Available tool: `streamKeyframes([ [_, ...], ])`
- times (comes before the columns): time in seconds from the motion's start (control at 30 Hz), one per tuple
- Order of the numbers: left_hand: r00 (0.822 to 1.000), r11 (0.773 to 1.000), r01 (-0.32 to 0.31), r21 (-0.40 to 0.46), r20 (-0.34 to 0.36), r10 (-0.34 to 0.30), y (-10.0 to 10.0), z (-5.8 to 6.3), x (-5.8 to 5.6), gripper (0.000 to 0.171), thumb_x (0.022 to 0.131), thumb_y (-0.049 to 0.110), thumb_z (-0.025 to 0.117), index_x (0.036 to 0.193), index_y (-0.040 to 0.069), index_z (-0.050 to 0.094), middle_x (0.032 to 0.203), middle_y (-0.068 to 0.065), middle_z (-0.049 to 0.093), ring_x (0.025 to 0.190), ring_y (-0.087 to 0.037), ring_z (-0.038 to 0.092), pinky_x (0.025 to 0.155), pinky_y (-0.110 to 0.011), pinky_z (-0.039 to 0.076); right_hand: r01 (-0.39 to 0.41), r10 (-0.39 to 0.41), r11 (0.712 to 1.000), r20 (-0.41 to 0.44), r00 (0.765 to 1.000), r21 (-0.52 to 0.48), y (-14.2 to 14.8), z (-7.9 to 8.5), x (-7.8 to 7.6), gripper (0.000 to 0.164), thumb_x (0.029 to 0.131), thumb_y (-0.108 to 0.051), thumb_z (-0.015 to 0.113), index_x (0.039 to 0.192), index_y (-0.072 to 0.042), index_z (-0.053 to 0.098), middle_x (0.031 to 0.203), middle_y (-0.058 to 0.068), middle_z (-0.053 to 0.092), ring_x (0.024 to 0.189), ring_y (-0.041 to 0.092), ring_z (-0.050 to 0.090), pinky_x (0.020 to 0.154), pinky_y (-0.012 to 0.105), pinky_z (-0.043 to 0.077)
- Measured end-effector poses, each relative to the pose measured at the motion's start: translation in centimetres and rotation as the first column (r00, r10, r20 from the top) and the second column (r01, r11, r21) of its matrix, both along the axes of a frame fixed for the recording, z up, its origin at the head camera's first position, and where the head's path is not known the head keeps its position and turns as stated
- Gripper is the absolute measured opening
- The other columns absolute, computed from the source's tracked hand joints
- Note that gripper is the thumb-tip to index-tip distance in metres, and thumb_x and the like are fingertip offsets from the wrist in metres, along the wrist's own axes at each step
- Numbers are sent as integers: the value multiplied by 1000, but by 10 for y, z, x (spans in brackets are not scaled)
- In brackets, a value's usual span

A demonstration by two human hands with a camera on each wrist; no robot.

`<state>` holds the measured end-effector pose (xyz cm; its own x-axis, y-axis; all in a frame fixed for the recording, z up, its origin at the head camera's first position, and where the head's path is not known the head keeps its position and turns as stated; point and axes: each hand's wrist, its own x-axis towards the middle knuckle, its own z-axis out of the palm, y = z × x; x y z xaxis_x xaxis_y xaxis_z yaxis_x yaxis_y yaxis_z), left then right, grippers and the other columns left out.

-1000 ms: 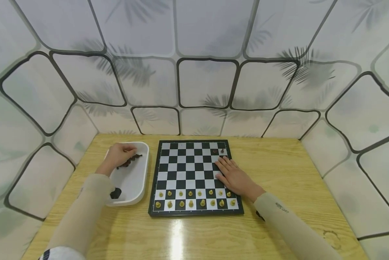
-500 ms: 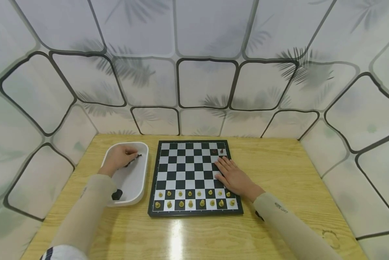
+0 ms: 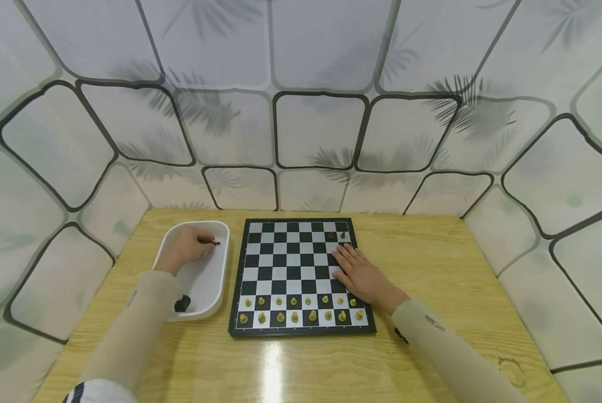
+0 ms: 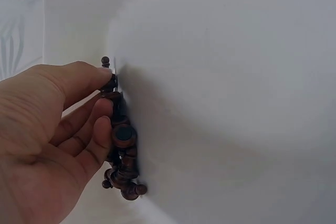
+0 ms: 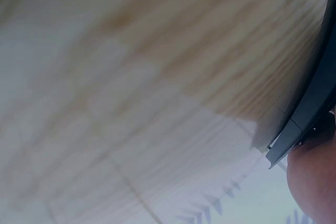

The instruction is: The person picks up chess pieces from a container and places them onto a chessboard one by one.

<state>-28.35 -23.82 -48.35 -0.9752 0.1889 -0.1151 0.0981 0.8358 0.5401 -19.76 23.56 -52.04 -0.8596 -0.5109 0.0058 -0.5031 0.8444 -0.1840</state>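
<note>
The likeliest trouble lay with the dark pieces (image 4: 125,137), which clung together in a knotted string inside the white tray (image 3: 200,282): if they were magnetic, as the clumping suggested, a pull on the end one could have dragged several along, and a loose tail could have dropped or knocked against the tray wall. A slip of the right hand (image 3: 365,278), resting along the right side of the chessboard (image 3: 280,260), might have nudged the board or the two dark chessmen (image 3: 343,235) just beyond its fingertips; the yellow pieces (image 3: 294,301) stood in two rows at the near side, where a jolt could have shifted them too. The left hand (image 3: 186,247) had its fingers (image 4: 97,78) pinched on the string close to one end, a small knob poking out past the tips and the bulk of it trailing beside the other, curled fingers. Whether the string was off the tray's surface could not be told. The right hand's fingers lay straight, holding nothing
</note>
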Motion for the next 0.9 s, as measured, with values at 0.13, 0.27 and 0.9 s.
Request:
streamKeyframes([
  [0.13, 1000, 1000, 8, -19, 0, -8, 0, 2, 1, 28, 97, 16, 72, 121, 1, 77, 118, -19, 77, 96, -26, 73, 84, -41, 62, 2, -2, 1000, -1, 1000, -3, 0, -1, 0, 64, 113, -40, 45, 162, -1, 36, 170, 21, 33, 161, 41, 25, 131, 55, 23],
  [0.27, 1000, 1000, 17, -15, -3, -17, 0, 2, 0, 25, 95, 16, 74, 116, 1, 78, 113, -18, 78, 92, -26, 73, 80, -40, 61, 4, -4, 1000, -1, 1000, -7, 0, 0, 1, 64, 113, -39, 46, 162, 0, 36, 170, 22, 33, 161, 41, 25, 131, 56, 22],
  [0.9, 999, 1000, 28, -14, 37, -28, 3, -1, 2, 26, 96, 14, 74, 117, -1, 76, 112, -19, 77, 93, -26, 72, 82, -39, 61, 0, 0, 1000, 7, 1000, -8, -1, 1, 1, 64, 113, -40, 45, 163, 0, 35, 170, 22, 32, 161, 41, 25, 131, 55, 22],
])
